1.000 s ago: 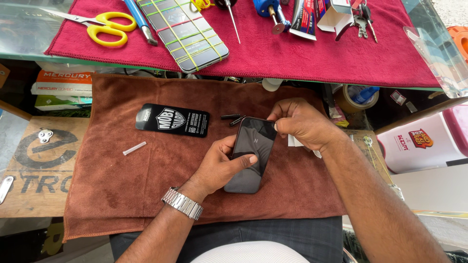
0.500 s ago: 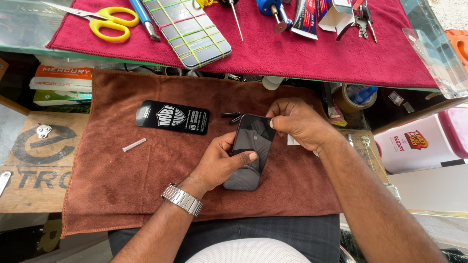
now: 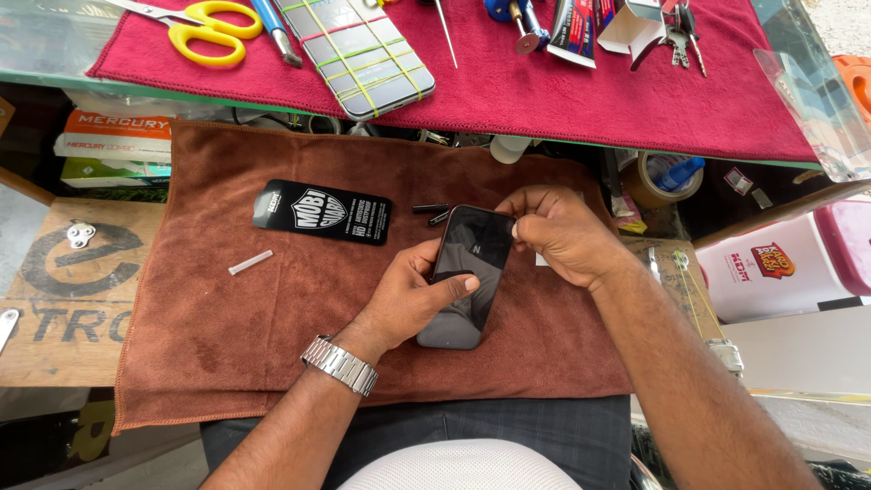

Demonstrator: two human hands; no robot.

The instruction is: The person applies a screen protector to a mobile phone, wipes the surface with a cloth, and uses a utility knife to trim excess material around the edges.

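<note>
Two bare hands are seen at a dark phone (image 3: pixel 467 277), which is held just above the middle of a brown towel (image 3: pixel 272 363) spread over the lap. The phone is gripped from its left side by the left hand (image 3: pixel 408 295), with the fingers wrapped under the body and the thumb laid across the glass near its lower half; a metal watch (image 3: pixel 340 365) is worn on that wrist. The right hand (image 3: pixel 558 231) is closed in a pinch at the phone's upper right corner, the fingertips (image 3: pixel 517 231) touching the edge of the screen; what is pinched between them cannot be made out. Left of the phone, on the same towel, a black packet (image 3: pixel 322 211) lies flat, and a small white stick (image 3: pixel 250 262) lies further left and lower. Just above the phone's top edge two small dark pieces (image 3: pixel 431 211) rest on the towel. Beyond the phone, on a red cloth (image 3: pixel 581 100), yellow scissors (image 3: pixel 213 32) and another phone bound with rubber bands (image 3: pixel 358 50) are laid. A roll of tape (image 3: pixel 658 177) sits to the phone's upper right.
</note>
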